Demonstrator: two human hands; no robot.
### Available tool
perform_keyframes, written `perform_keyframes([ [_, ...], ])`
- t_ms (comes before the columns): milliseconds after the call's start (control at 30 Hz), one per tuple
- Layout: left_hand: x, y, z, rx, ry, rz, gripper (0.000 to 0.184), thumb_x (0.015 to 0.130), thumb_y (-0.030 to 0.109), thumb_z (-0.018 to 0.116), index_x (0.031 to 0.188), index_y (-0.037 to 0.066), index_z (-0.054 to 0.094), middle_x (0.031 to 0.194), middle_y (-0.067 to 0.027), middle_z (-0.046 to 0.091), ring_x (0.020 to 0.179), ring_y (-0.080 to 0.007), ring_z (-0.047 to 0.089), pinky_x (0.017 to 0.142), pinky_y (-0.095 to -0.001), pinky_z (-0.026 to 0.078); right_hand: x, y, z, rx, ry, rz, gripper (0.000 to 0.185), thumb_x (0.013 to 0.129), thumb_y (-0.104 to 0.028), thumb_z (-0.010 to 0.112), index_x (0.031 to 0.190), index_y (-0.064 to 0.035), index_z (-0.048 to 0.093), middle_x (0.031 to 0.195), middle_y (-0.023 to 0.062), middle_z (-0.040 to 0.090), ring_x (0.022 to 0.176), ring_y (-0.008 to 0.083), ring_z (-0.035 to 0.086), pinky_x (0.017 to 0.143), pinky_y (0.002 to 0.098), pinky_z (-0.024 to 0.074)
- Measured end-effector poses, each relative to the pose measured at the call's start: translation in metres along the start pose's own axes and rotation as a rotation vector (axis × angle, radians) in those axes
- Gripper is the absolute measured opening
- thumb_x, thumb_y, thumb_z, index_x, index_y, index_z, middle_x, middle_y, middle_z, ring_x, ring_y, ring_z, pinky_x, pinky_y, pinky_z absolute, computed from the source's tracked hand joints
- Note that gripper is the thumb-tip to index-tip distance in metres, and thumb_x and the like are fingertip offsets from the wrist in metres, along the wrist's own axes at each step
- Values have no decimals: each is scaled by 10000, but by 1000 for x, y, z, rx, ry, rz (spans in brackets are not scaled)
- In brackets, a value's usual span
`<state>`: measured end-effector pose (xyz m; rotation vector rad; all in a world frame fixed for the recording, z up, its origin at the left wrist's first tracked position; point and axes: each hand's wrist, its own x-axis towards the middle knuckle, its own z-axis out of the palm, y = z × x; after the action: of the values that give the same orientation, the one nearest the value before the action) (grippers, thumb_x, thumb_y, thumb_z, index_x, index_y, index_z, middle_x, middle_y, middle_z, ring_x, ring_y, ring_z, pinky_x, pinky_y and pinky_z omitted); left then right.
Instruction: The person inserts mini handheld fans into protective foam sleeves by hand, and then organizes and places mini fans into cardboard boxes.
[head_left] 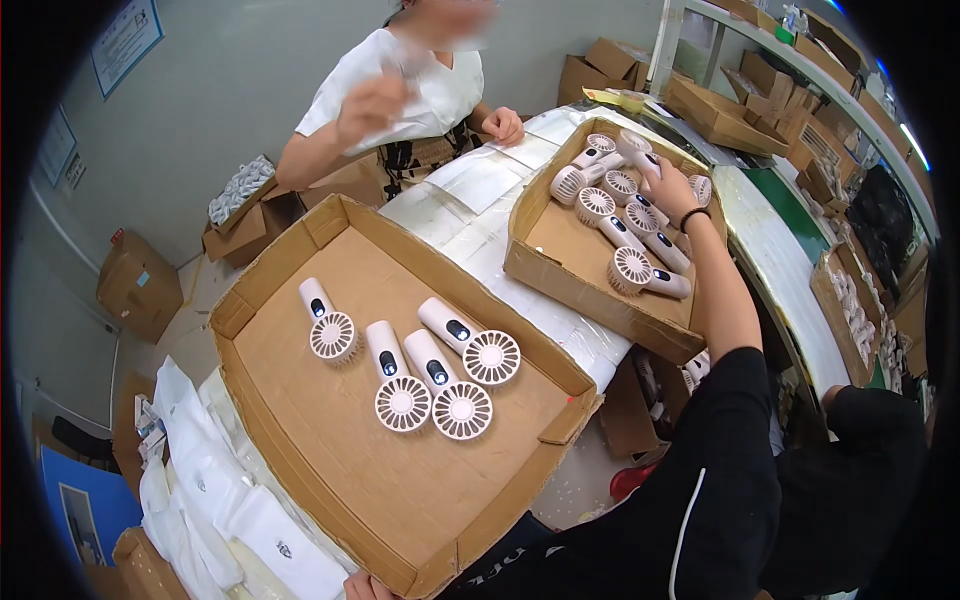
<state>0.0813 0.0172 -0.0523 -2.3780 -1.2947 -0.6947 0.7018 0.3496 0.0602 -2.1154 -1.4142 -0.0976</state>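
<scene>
My right hand (672, 188), with a dark band at the wrist, reaches into the far cardboard box (560, 275). Its fingers are closed on a pale pink handheld fan (645, 158), whose head is a little blurred. Several similar fans, among them one fan (632, 268) near the front wall, lie around it. Only part of my left hand (367, 586) shows at the bottom edge, its fingers against the lower rim of the near cardboard box (330, 510). Inside that box lie several handheld fans, including one separate fan (331, 330) at the left.
Across the white-covered table (470, 195) stands a person (400, 105) with one raised, blurred hand. Another person in black (845, 480) is at my right. White printed bags (285, 540) lie left of the near box. Shelving and cartons (725, 115) fill the back right.
</scene>
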Motion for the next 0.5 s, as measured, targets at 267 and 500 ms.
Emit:
perform_keyframes([
  [267, 4, 3, -4, -44, -14, -24, 417, 747, 225, 593, 1002, -104, 577, 824, -243, 581, 586, -338, 546, 486, -390, 428, -102, -100, -9, -26, -634, -496, 373, 897, -275, 495, 1158, -11, 463, 1025, 209, 565, 929, 326, 560, 838, 380, 441],
  [500, 4, 2, 3, -20, 68, 2, 644, 867, 508, 474, 1034, -108, 560, 785, -231, 577, 554, -327, 548, 453, -366, 434, -102, -95, -14, -65, -406, -756, 191, 817, -161, 518, 900, -61, 657, 879, 108, 599, 903, 284, 529, 802, 377, 432],
])
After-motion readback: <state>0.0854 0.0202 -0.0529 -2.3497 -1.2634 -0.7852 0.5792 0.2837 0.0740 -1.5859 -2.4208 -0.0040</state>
